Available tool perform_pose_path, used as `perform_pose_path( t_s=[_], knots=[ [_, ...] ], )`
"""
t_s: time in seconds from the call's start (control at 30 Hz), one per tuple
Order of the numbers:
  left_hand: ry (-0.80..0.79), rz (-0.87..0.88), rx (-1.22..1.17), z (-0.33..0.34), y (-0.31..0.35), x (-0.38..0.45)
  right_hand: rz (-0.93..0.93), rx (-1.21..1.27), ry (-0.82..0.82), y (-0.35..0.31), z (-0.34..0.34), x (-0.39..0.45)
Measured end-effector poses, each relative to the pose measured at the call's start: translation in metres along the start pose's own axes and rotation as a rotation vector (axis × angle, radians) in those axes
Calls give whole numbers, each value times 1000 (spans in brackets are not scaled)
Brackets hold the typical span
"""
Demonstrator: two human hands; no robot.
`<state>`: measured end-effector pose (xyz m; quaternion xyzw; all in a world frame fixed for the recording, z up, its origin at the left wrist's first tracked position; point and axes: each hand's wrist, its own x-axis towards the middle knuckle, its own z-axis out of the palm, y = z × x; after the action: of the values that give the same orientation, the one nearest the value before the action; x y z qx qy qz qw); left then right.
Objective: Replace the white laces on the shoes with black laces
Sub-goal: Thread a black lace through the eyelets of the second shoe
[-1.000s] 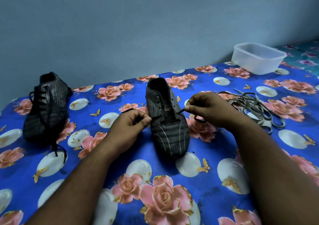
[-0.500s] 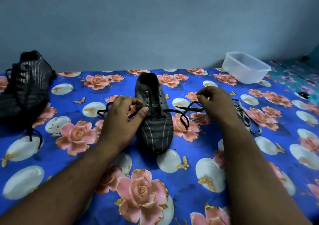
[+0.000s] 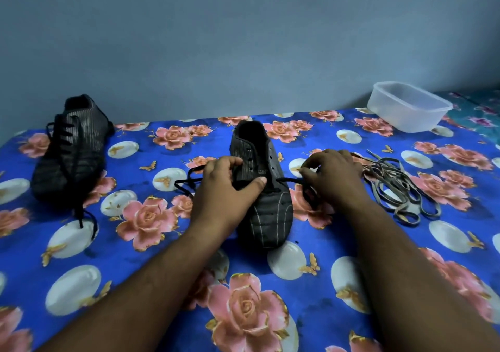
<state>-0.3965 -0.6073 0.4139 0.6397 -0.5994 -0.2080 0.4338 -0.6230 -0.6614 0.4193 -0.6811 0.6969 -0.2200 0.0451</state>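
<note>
Fingers pinch thin black lace beside ribbed shoe.

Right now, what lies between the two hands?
In the head view, the unlaced dark striped shoe lies between the left hand and right hand, a black lace threaded through it.

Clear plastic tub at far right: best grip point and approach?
Take the clear rectangular plastic tub by its rolled rim, long sides pinched from above. It sits upright, open and apparently empty on the floral cloth; its walls taper downward, so lower grips could slip.
</note>
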Motion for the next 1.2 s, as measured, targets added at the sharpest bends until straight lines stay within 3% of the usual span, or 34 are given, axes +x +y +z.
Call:
perform_pose_path(
  t_s=[0.17,0.33,0.57,0.93,1.2],
  knots=[
    [44,-30,49,-3,5,-1,-185,377,197,-30,-18,-12],
    [58,11,16,-5,8,-8,-406,342,133,-58,-17,-31],
    [39,50,-42,-8,9,-17,-408,243,61,-61,-11,-33],
    [27,167,-2,-17,4,-15,-443,288,80,-63,-8,-35],
    [25,263,-60,-19,-2,-6,-367,341,102,-65,-5,-35]
  ],
)
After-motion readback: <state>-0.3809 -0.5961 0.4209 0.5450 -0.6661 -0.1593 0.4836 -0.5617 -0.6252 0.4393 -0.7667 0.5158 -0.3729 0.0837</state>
